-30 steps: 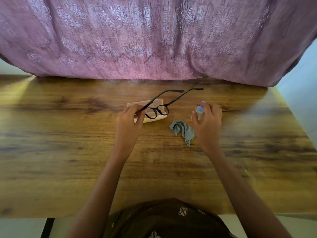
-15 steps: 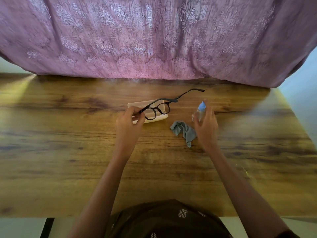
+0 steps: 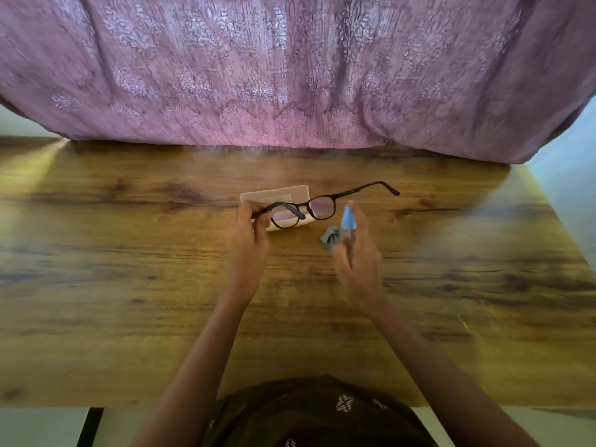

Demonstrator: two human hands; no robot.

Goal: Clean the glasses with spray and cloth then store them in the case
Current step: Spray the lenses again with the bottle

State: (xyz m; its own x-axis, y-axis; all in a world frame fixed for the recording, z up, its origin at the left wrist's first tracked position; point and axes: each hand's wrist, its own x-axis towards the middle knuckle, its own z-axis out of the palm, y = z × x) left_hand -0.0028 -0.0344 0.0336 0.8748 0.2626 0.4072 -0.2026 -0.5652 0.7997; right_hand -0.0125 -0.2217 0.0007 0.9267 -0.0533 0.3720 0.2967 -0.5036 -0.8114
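Note:
Black-framed glasses point(image 3: 317, 208) hang above the table, arms unfolded, lenses turned toward the right. My left hand point(image 3: 250, 235) pinches them at the left temple arm. My right hand point(image 3: 356, 259) holds a small clear spray bottle with a blue top point(image 3: 348, 219) upright, just right of the lenses. A crumpled grey-blue cloth point(image 3: 329, 237) lies on the table, partly hidden behind the bottle and my right hand. The pale beige glasses case point(image 3: 274, 195) lies flat behind the glasses, partly covered by them.
The wooden table point(image 3: 129, 269) runs wide on both sides of my hands. A purple patterned curtain point(image 3: 290, 75) hangs along the far edge. The near table edge lies above my dark patterned clothing point(image 3: 319, 414).
My left hand has turned the glasses so the lenses face the bottle. My right hand has lifted the spray bottle off the table and brought it up beside the lenses.

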